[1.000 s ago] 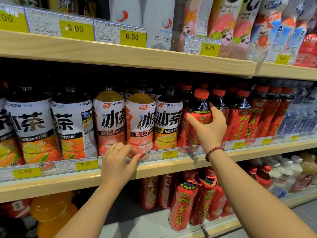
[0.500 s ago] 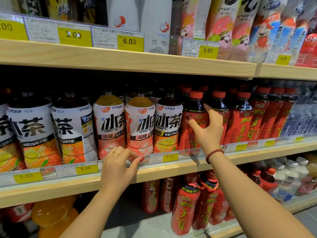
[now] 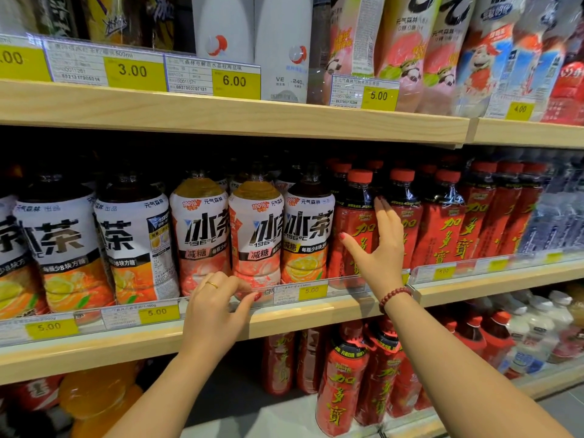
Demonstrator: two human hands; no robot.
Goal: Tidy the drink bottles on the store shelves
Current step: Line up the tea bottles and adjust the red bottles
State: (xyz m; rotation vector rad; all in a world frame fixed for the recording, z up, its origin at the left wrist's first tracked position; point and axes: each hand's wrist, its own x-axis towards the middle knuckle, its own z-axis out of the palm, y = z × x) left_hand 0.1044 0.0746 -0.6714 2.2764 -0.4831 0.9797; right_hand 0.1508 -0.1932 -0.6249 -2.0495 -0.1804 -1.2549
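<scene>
Head view: middle shelf (image 3: pixel 316 317), iced-tea bottles (image 3: pixel 199 235) left, red bottles right. Step: straightening front red bottle (image 3: pixel 354 222). Right hand (image 3: pixel 377 248) open, straight fingers against it. Left hand (image 3: pixel 215 308) curled over price rail (image 3: pixel 311 290). Next, probably: nudge it flush, label forward.

The right hand (image 3: pixel 377 248) lies flat against a red bottle (image 3: pixel 357 216); the left hand (image 3: pixel 215 308) curls over the price rail (image 3: pixel 294 294).
</scene>
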